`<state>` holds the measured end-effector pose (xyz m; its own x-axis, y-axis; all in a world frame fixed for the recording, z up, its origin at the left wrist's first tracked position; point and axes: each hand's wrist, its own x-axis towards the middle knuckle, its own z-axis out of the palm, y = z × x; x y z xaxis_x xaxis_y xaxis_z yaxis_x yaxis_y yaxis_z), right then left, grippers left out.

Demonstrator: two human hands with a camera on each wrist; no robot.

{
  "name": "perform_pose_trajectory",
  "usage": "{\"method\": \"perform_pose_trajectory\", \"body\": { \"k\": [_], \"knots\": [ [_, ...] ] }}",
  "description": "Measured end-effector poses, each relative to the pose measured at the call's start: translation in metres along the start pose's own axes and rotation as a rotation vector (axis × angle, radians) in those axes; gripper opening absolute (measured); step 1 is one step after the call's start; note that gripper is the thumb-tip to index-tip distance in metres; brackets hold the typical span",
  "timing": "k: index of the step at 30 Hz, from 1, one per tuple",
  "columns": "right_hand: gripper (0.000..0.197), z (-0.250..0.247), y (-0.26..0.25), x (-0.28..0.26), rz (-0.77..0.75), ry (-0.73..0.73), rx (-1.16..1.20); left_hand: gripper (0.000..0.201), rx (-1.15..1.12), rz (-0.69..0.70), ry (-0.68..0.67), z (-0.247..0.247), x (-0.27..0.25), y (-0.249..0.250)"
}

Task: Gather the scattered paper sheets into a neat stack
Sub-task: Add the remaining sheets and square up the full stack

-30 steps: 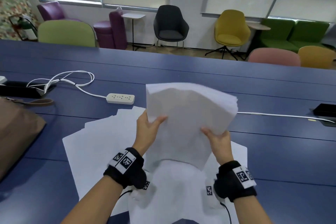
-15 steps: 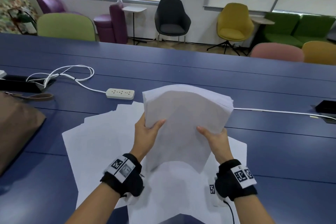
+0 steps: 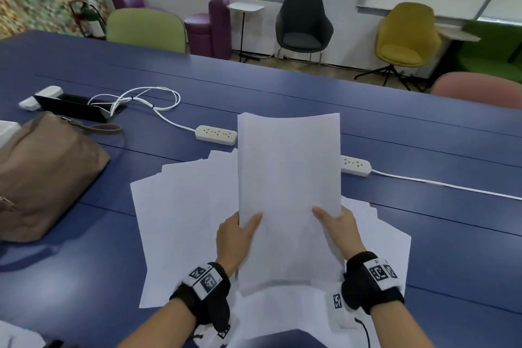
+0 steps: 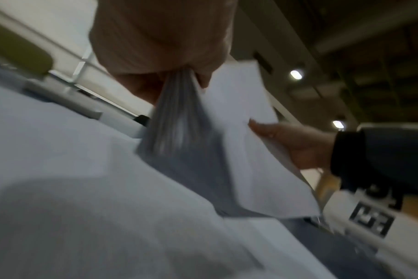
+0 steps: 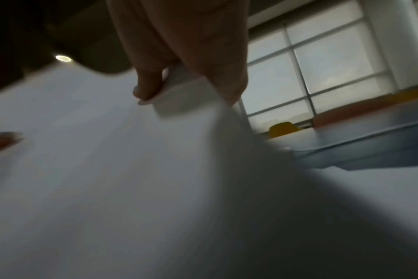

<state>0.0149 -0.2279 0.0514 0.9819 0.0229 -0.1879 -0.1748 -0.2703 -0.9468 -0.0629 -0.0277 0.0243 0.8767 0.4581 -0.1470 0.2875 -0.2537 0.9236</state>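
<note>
- The blue table (image 3: 395,150) carries loose paper sheets (image 3: 183,206), fanned out under and to both sides of the raised bundle.
- The paper bundle (image 3: 288,192) stands upright above those loose sheets, short edge down, bowed slightly.
- The left hand (image 3: 236,237) pinches the bundle's left edge, thumb in front; the right hand (image 3: 337,227) grips the right edge likewise.
- To square it well, I judge: loosen both grips, tap the bottom edge on the table, then tap a long edge.

The held stack (image 3: 288,192) hides both hands' fingers behind it and part of the loose sheets (image 3: 180,206), while both wrist views are motion-blurred.
</note>
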Motion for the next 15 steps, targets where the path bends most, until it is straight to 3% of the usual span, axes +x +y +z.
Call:
{"method": "perform_pose_trajectory", "body": {
  "k": [2, 5, 7, 9, 12, 13, 15],
  "knots": [
    [0.028, 0.013, 0.007, 0.005, 0.061, -0.072, -0.131, 0.04, 0.127, -0.101, 0.018, -0.007, 0.002, -0.015],
    [0.044, 0.035, 0.039, 0.011, 0.207, -0.195, -0.608, 0.051, 0.472, -0.342, -0.141, -0.015, -0.002, -0.045],
    [0.061, 0.043, 0.051, 0.009, 0.314, -0.22, -0.842, 0.049, 0.415, -0.377, -0.152, -0.02, -0.005, -0.054],
    [0.065, 0.045, 0.055, 0.009, 0.342, -0.199, -0.855, 0.055, 0.147, -0.364, -0.103, -0.024, -0.005, -0.054],
    [0.065, 0.046, 0.06, 0.011, 0.33, -0.195, -0.799, 0.086, -0.039, -0.411, -0.056, -0.029, 0.008, -0.055],
    [0.064, 0.047, 0.062, 0.013, 0.329, -0.195, -0.719, 0.086, -0.072, -0.438, -0.044, -0.031, 0.015, -0.056],
    [0.055, 0.046, 0.067, 0.013, 0.298, -0.192, -0.517, 0.061, -0.148, -0.476, -0.105, -0.036, 0.026, -0.058]
  ]
}}
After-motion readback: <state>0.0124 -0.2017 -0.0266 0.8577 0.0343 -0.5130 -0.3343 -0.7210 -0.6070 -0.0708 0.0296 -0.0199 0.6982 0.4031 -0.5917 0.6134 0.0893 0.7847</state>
